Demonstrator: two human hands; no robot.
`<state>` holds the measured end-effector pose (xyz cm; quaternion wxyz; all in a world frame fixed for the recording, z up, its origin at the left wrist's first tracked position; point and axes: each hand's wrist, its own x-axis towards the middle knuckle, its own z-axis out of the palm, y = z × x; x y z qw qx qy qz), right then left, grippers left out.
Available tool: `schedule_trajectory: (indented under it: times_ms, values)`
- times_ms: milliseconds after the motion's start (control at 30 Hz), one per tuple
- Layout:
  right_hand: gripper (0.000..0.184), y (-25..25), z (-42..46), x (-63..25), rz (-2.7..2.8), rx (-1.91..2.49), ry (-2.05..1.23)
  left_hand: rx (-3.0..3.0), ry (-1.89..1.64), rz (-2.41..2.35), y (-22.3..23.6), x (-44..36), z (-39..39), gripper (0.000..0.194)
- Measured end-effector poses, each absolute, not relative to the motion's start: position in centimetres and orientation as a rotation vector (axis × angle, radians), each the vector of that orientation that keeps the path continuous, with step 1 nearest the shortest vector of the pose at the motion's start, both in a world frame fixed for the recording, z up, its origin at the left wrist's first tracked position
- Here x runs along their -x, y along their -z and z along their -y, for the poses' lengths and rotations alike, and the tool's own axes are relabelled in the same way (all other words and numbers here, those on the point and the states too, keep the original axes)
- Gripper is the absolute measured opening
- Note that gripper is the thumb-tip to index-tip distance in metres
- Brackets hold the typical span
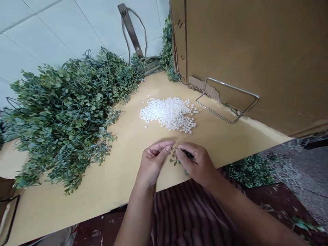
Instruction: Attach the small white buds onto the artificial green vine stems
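Both my hands meet over the near edge of the tan board (128,171). Between the thumb and fingers of my right hand (198,162) is a small artificial leaf sprig (175,162), its green leaves hanging below the fingertips. My left hand (155,158) is pinched closed right beside the sprig's end; whatever is between its fingertips is too small to make out. Just beyond the hands lies a loose pile of small white plastic pieces (169,112), with a few scattered around its edges.
A big heap of artificial greenery (69,106) covers the board's left side. A cardboard box (251,51) stands at the right, with a bent metal wire frame (228,102) against it. A metal strap with cord (130,30) leans on the tiled wall (58,27). More greenery (251,171) lies below right.
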<state>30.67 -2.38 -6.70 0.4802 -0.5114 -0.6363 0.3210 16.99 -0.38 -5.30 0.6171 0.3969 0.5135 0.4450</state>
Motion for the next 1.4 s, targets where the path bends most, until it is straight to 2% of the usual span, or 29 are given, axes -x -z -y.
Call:
schedule_trajectory:
  times_ms: [500, 767, 1400]
  values:
    - [0.018, 7.09, 2.53, -30.73, 1.541, 1.2, -0.793, -0.953, -0.955, -1.153, 5.54, -17.11, 0.95, 0.026]
    - [0.014, 7.24, 2.54, -30.69, 1.513, 1.191, -0.755, -1.339, -0.946, -1.264, 5.21, -17.11, 1.17, 0.017]
    - [0.016, 7.11, 2.49, -30.57, 1.556, 1.199, -0.691, -0.951, -1.071, -1.206, 5.29, -17.44, 1.13, 0.016]
